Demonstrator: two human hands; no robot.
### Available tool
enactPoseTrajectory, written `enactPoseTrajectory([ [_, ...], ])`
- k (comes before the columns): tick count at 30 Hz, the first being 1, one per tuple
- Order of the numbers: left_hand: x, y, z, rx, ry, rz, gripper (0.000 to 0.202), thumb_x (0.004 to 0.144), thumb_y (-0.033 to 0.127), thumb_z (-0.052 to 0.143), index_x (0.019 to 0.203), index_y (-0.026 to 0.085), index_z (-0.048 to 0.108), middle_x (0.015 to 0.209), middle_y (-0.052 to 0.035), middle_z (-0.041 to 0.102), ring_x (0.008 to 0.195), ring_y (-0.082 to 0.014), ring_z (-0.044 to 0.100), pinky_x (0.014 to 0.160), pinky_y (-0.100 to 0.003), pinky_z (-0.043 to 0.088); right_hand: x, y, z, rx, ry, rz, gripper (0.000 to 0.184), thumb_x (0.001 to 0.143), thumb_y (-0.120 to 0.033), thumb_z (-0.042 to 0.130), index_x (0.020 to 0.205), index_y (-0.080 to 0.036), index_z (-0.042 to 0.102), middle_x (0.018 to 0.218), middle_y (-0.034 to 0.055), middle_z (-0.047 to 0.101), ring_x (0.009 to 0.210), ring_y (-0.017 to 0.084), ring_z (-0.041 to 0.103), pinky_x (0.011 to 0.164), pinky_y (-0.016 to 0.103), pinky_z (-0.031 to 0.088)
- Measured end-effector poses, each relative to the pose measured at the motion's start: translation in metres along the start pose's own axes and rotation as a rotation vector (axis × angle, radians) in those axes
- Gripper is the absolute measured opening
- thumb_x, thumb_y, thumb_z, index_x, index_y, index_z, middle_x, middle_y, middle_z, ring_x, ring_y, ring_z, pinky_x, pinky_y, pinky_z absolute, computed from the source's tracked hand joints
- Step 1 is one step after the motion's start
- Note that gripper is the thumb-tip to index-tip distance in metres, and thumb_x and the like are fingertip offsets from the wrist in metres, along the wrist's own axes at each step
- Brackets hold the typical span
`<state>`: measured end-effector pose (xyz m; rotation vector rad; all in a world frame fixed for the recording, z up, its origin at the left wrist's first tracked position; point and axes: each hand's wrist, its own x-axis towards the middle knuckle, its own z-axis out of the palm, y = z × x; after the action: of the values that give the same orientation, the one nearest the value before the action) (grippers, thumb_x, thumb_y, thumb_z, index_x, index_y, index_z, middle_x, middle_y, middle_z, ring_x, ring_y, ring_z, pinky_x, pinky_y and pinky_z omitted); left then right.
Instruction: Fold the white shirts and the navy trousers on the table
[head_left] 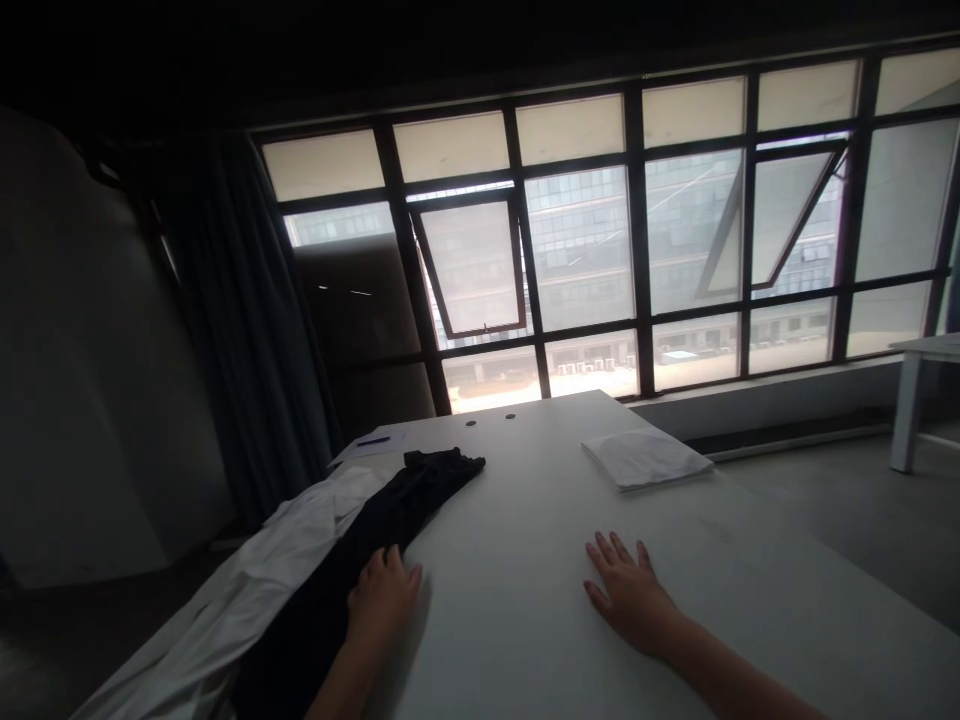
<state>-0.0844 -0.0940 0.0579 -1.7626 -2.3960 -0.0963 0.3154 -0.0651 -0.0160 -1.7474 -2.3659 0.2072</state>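
My left hand (384,598) is at the right edge of a dark garment (375,515), its fingers slightly bent and reaching over the cloth. Nothing shows in its grasp. Flat on the white table (517,560) lies my right hand (628,592), fingers spread and holding nothing. The dark garment stretches lengthwise along the left side of the tabletop, loosely bunched at its far end. Beside it, further left, is rumpled white cloth (292,535), partly covered by the dark one. Beyond my right hand rests a folded white cloth (646,458) near the table's right edge.
A blue pen (373,441) lies on paper (390,446) at the table's far left corner. Two round cable holes (510,416) show at the far end. Windows (577,250), a dark curtain (240,330) and another white table (904,400) stand around.
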Motion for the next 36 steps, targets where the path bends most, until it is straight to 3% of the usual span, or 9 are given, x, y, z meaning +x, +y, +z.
enactPoseTrajectory([
  [2, 0.003, -0.003, 0.014, 0.024, -0.001, -0.035, 0.047, 0.099, 0.038, 0.04, 0.132, 0.008, 0.054, 0.139, -0.0248, 0.053, 0.124, -0.0397, 0.052, 0.095, -0.053, 0.042, -0.001, 0.0, -0.002, 0.011, -0.008, -0.008, 0.071, 0.097, -0.058, 0.03, 0.155, -0.018, 0.037, 0.163, 0.0126, 0.027, 0.151, 0.036, 0.018, 0.117, 0.066, 0.002],
  [4, 0.004, -0.007, 0.019, 0.038, -0.002, -0.015, 0.034, 0.099, 0.031, 0.04, 0.12, 0.014, 0.061, 0.128, -0.0177, 0.061, 0.118, -0.0341, 0.057, 0.093, -0.047, 0.043, -0.002, 0.0, -0.003, 0.021, -0.009, -0.01, 0.071, 0.097, -0.059, 0.029, 0.155, -0.019, 0.036, 0.163, 0.0121, 0.027, 0.151, 0.035, 0.017, 0.117, 0.066, 0.002],
  [10, 0.003, -0.008, 0.006, 0.011, 0.053, 0.081, 0.039, 0.097, 0.006, 0.024, 0.112, 0.015, 0.059, 0.109, -0.0132, 0.069, 0.102, -0.0245, 0.065, 0.08, -0.034, 0.043, -0.001, 0.002, 0.0, 0.023, -0.002, -0.005, 0.071, 0.096, -0.06, 0.03, 0.154, -0.019, 0.037, 0.163, 0.0131, 0.027, 0.151, 0.036, 0.017, 0.117, 0.066, 0.001],
  [17, -0.037, 0.059, -0.015, -0.075, 0.092, 0.336, 0.025, 0.099, 0.023, 0.037, 0.1, 0.022, 0.061, 0.087, -0.0047, 0.072, 0.086, -0.0224, 0.068, 0.084, -0.033, 0.04, -0.001, 0.006, 0.002, 0.045, 0.046, -0.02, 0.065, 0.096, -0.058, 0.035, 0.15, -0.025, 0.044, 0.162, 0.0115, 0.032, 0.15, 0.036, 0.022, 0.117, 0.066, 0.004],
  [22, -0.088, 0.109, -0.006, -0.254, -0.148, 0.735, 0.022, 0.087, 0.043, 0.061, 0.103, 0.029, 0.068, 0.082, -0.0033, 0.074, 0.084, -0.0255, 0.069, 0.077, -0.032, 0.046, -0.003, 0.005, -0.002, 0.104, 0.134, -0.036, 0.055, 0.093, -0.047, 0.044, 0.142, -0.024, 0.053, 0.155, 0.0115, 0.044, 0.146, 0.036, 0.032, 0.117, 0.067, 0.012],
  [24, -0.102, 0.12, 0.005, -0.363, -0.296, 0.892, 0.024, 0.085, 0.048, 0.063, 0.101, 0.032, 0.071, 0.08, -0.0011, 0.073, 0.081, -0.024, 0.069, 0.077, -0.032, 0.048, -0.002, 0.005, -0.005, 0.166, 0.23, -0.088, 0.048, 0.091, -0.035, 0.045, 0.136, -0.024, 0.058, 0.15, 0.0107, 0.051, 0.141, 0.032, 0.04, 0.118, 0.06, 0.021],
  [27, -0.114, 0.13, 0.02, -0.504, -0.462, 0.98, 0.027, 0.091, 0.053, 0.055, 0.104, 0.036, 0.072, 0.076, 0.0012, 0.072, 0.075, -0.0213, 0.069, 0.073, -0.031, 0.05, 0.002, 0.008, -0.01, 0.265, 0.407, -0.161, 0.042, 0.091, -0.026, 0.04, 0.126, -0.022, 0.062, 0.144, 0.0111, 0.055, 0.135, 0.026, 0.048, 0.114, 0.045, 0.034],
  [31, -0.115, 0.133, 0.019, -0.555, -0.487, 0.991, 0.035, 0.092, 0.049, 0.057, 0.124, 0.038, 0.066, 0.088, 0.0008, 0.073, 0.083, -0.0215, 0.068, 0.08, -0.032, 0.05, 0.005, 0.009, -0.012, 0.267, 0.41, -0.159, 0.038, 0.093, -0.033, 0.043, 0.124, -0.023, 0.064, 0.144, 0.0095, 0.055, 0.138, 0.027, 0.043, 0.116, 0.045, 0.031],
  [36, -0.094, 0.118, 0.0, -0.53, -0.201, 0.837, 0.082, 0.065, 0.038, 0.085, 0.141, 0.036, 0.052, 0.135, -0.0062, 0.059, 0.12, -0.0291, 0.054, 0.105, -0.038, 0.04, -0.002, 0.001, -0.019, 0.165, 0.223, -0.126, 0.033, 0.093, -0.041, 0.049, 0.116, -0.025, 0.067, 0.126, 0.0084, 0.065, 0.122, 0.028, 0.054, 0.109, 0.047, 0.032],
])
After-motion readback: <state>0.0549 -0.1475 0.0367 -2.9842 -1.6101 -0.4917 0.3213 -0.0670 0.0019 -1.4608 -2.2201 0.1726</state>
